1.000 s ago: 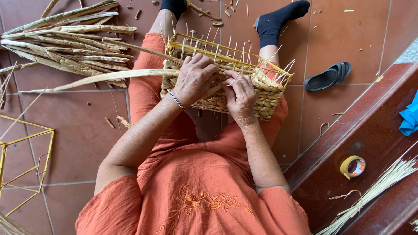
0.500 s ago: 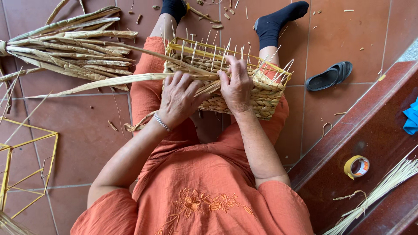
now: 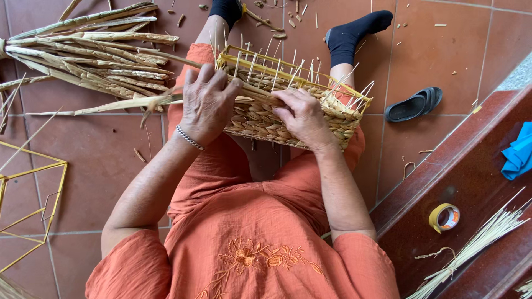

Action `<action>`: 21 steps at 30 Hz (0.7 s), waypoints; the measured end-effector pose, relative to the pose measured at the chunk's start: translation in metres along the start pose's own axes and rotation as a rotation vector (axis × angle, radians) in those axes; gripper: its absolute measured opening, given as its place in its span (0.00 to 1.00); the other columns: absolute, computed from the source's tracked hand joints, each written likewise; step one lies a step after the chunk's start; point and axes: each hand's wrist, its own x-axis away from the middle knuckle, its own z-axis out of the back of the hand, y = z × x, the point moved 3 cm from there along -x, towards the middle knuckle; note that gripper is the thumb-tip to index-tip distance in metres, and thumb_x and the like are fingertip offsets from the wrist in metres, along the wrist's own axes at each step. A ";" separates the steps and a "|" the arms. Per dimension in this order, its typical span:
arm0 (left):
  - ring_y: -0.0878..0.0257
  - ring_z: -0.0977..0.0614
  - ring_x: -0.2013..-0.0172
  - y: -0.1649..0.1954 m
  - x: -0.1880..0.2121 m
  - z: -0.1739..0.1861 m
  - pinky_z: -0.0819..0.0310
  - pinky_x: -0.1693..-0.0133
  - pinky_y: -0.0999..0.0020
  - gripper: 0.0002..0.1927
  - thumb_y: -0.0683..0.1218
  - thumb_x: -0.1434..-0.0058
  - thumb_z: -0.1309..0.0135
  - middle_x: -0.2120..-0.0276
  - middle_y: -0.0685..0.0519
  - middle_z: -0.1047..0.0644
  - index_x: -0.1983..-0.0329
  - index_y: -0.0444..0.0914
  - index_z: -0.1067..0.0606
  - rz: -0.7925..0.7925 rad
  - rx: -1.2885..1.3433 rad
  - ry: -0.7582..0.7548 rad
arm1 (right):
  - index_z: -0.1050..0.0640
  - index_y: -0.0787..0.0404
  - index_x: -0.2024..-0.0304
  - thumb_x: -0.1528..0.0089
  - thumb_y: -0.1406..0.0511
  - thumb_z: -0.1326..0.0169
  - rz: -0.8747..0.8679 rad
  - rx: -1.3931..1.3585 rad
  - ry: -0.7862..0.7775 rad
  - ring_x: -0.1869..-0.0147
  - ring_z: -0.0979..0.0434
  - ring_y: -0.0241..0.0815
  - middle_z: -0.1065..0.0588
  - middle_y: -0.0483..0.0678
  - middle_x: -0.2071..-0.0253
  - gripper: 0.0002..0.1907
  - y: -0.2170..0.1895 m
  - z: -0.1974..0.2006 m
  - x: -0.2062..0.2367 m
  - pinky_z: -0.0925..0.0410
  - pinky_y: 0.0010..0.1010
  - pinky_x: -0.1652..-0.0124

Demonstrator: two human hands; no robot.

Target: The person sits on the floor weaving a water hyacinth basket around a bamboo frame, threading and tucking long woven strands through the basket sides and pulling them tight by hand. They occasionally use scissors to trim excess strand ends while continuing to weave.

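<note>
A half-woven straw basket on a yellow wire frame rests across my lap, thin spokes sticking up from its rim. My left hand, with a bracelet at the wrist, grips a long dried leaf strand at the basket's left end. The strand trails off to the left over the floor. My right hand presses on the basket's top edge near the middle, fingers pinching the weave. I sit on the floor in orange clothes, legs stretched out in black socks.
A pile of dried leaves lies on the tiled floor at upper left. A yellow wire frame sits at left. A black sandal, a roll of tape, thin straw sticks and a blue cloth are at right by a red step.
My left hand slid left and up along the basket's rim, pulling the leaf strand. My right hand shifted from the right part of the rim towards the middle.
</note>
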 end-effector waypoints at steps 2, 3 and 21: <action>0.57 0.27 0.49 0.009 -0.007 0.012 0.33 0.48 0.47 0.16 0.41 0.42 0.43 0.55 0.53 0.26 0.50 0.46 0.25 -0.009 -0.173 0.247 | 0.20 0.64 0.55 0.39 0.71 0.39 -0.099 -0.005 0.053 0.55 0.18 0.49 0.19 0.53 0.59 0.10 0.003 -0.008 -0.003 0.26 0.37 0.54; 0.59 0.27 0.46 0.015 -0.006 0.015 0.33 0.45 0.45 0.19 0.40 0.43 0.43 0.51 0.53 0.27 0.48 0.47 0.26 -0.015 -0.261 0.368 | 0.20 0.63 0.57 0.37 0.71 0.39 -0.149 -0.011 0.080 0.56 0.18 0.48 0.19 0.51 0.61 0.07 0.007 -0.012 -0.004 0.26 0.36 0.55; 0.54 0.18 0.78 0.019 -0.038 -0.084 0.23 0.73 0.59 0.08 0.45 0.40 0.46 0.78 0.44 0.20 0.62 0.37 0.21 0.313 0.641 -0.085 | 0.23 0.63 0.53 0.34 0.76 0.44 -0.298 -0.161 0.083 0.62 0.18 0.44 0.20 0.51 0.64 0.08 0.031 -0.018 0.000 0.27 0.34 0.61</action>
